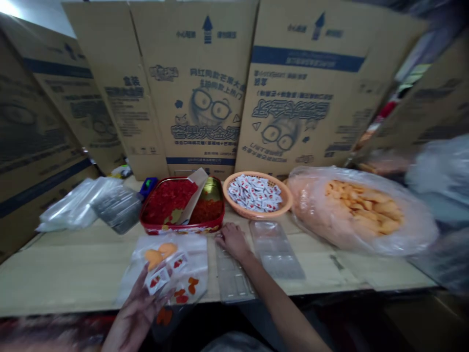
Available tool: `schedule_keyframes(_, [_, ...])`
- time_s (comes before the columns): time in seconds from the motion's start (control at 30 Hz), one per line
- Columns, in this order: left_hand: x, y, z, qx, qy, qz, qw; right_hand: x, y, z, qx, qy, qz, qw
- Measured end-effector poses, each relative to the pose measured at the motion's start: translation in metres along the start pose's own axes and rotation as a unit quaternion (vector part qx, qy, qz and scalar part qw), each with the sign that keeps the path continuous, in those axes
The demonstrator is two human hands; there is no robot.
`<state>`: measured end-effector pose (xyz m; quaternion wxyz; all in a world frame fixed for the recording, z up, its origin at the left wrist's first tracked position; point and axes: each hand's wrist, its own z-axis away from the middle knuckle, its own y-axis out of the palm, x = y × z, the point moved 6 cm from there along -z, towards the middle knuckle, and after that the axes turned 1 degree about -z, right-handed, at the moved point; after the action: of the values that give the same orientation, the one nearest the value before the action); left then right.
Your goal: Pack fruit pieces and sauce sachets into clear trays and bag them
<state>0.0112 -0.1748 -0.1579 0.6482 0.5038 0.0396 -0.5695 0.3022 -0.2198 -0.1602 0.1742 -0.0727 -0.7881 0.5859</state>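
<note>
My left hand (135, 308) is at the near table edge, fingers under a clear plastic tray (172, 269) that holds orange pieces, small white sachets and red bits. My right hand (231, 240) reaches forward with curled fingers onto the top of an empty clear plastic tray (232, 278), just in front of the red tin (181, 205). A second empty clear tray (276, 249) lies to its right.
The red tin holds red flakes and a cardboard divider. An orange bowl (256, 195) is full of small white sachets. A big plastic bag of orange dried pieces (361, 210) lies at right. Stacked clear trays (91, 205) sit at left. Cardboard boxes (205, 88) wall the back.
</note>
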Motion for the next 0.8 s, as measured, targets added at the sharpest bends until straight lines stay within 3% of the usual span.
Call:
schedule_keyframes(0.17, [0.002,-0.002,-0.007,-0.032,0.005,-0.047,0.998,-0.007,0.005,-0.002,0.001,-0.012,-0.01,1.0])
schedule_keyframes(0.47, [0.003,0.004,-0.006,-0.008,0.031,-0.033,0.999,-0.016,0.004,-0.001,-0.038,0.041,-0.009,0.998])
schedule_keyframes(0.67, [0.01,-0.011,-0.017,0.018,0.02,-0.023,0.999,-0.01,0.004,-0.008,0.003,0.011,-0.03,0.999])
schedule_keyframes(0.8, [0.01,-0.022,-0.024,0.009,0.034,-0.02,0.999,-0.003,-0.016,0.006,0.045,-0.045,-0.063,0.996])
